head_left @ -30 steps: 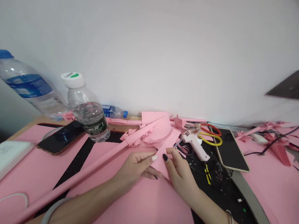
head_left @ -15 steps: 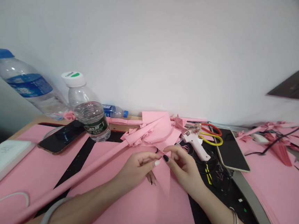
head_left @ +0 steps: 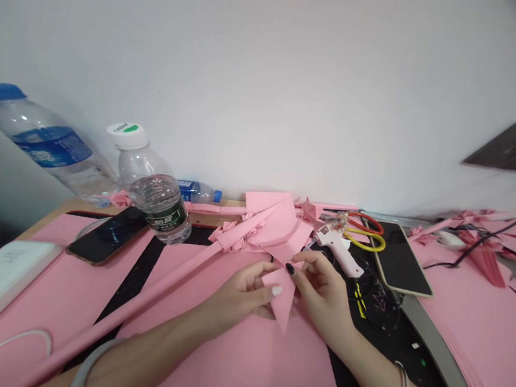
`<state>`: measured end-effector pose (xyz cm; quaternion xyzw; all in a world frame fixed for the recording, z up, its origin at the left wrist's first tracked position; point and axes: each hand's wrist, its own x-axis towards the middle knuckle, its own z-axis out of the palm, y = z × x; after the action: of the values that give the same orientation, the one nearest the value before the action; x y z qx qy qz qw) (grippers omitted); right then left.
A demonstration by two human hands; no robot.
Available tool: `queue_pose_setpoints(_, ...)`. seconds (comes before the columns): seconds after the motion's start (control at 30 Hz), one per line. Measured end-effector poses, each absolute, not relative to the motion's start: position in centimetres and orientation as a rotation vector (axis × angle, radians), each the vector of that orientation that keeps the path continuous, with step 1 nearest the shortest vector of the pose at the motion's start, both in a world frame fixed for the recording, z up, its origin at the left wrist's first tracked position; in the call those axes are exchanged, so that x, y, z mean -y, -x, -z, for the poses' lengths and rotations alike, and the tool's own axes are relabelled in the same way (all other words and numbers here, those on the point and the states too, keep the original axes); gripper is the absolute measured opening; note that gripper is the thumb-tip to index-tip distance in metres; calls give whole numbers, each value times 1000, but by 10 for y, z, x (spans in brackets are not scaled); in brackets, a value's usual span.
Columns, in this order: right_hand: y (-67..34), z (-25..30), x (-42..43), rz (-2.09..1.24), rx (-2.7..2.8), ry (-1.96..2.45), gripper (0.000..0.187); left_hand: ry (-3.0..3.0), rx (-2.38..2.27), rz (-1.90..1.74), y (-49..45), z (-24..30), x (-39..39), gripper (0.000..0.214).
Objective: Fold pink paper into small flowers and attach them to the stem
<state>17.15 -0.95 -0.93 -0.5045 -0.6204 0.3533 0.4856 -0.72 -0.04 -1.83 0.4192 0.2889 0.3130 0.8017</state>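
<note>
A small folded piece of pink paper (head_left: pixel 281 304), pointed at its lower end, is held between my hands above a large pink sheet (head_left: pixel 243 361). My left hand (head_left: pixel 249 290) pinches its left side, thumb on the front face and fingers behind. At the upper right edge, the thumb and fingers of my right hand (head_left: pixel 322 286) are closed on the same paper. Just beyond lie crumpled and folded pink paper pieces (head_left: pixel 273 225) with a long rolled pink paper tube (head_left: pixel 150 292). A white glue gun (head_left: pixel 338 249) rests close to my right hand.
Scissors with red and yellow handles (head_left: pixel 365 239) and a tablet-like device (head_left: pixel 401 260) lie to the right. On the left are a water bottle (head_left: pixel 154 190), a larger blue-capped bottle (head_left: pixel 54 145), a phone (head_left: pixel 107 237) and a white box-like device (head_left: pixel 3 286). A wall stands behind.
The folded paper has turned so its broad face shows toward me. My left thumb has shifted onto that face, and the left fingers have moved behind it.
</note>
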Motion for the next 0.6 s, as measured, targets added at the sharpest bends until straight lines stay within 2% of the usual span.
queue_pose_setpoints(0.1, -172, 11, 10, -873, 1514, 1225, 4, -822, -646, -692, 6, 21, -1, 42)
queue_pose_setpoints(0.23, -173, 12, 9, -882, 1515, 1208, 9, -815, -667, -811, 4, 25, -1, 45)
queue_pose_setpoints(0.43, -175, 13, 7, -781, 1624, 1198, 12, -1027, -769, -910, 4, 19, -1, 31)
queue_pose_setpoints(0.6, -174, 12, 7, -829, 1635, 1154, 11, -1045, -799, -886, 7, 17, -2, 36)
